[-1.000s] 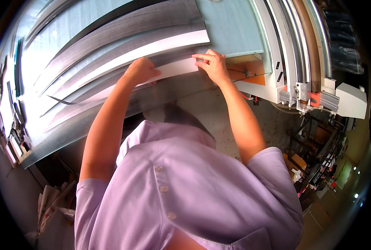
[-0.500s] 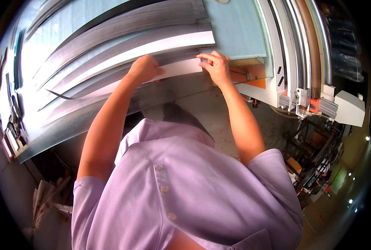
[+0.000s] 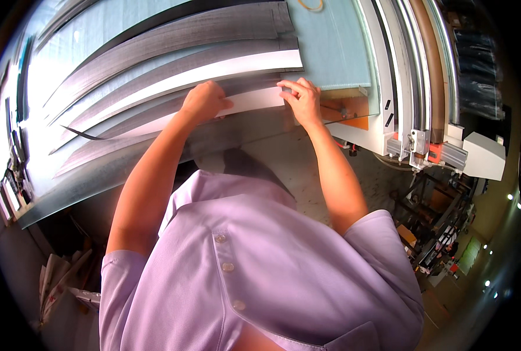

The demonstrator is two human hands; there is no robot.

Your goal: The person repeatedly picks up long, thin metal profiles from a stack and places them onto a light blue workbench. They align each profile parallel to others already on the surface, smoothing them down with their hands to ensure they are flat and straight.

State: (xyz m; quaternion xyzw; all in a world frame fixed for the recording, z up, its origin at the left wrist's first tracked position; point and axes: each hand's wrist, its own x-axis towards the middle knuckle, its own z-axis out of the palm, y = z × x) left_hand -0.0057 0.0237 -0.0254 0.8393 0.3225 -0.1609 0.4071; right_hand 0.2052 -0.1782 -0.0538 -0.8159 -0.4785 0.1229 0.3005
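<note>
A long, thin strip, dark with a white band (image 3: 257, 100), lies along the near edge of the pale glass-like tabletop (image 3: 336, 61). My left hand (image 3: 205, 102) is closed on its near side, with the thumb pointing right along the white band. At the strip's right end, my right hand (image 3: 304, 100) pinches the corner between thumb and forefinger, its other fingers curled. Just beyond lies another strip with a white band (image 3: 243, 65). Further back are several dark grey strips (image 3: 213, 28), side by side and partly overlapping.
On the right stands a machine frame with metal rails and a brown roller (image 3: 435, 64), ending in a white box (image 3: 484, 156). A yellow ring (image 3: 311, 6) lies on the far tabletop. Small tools (image 3: 14, 181) crowd the left edge. Below right is a cluttered rack (image 3: 433, 228).
The whole view has shifted slightly, with more of the yellow ring now showing. Both hands keep nearly the same grip and place on the strip.
</note>
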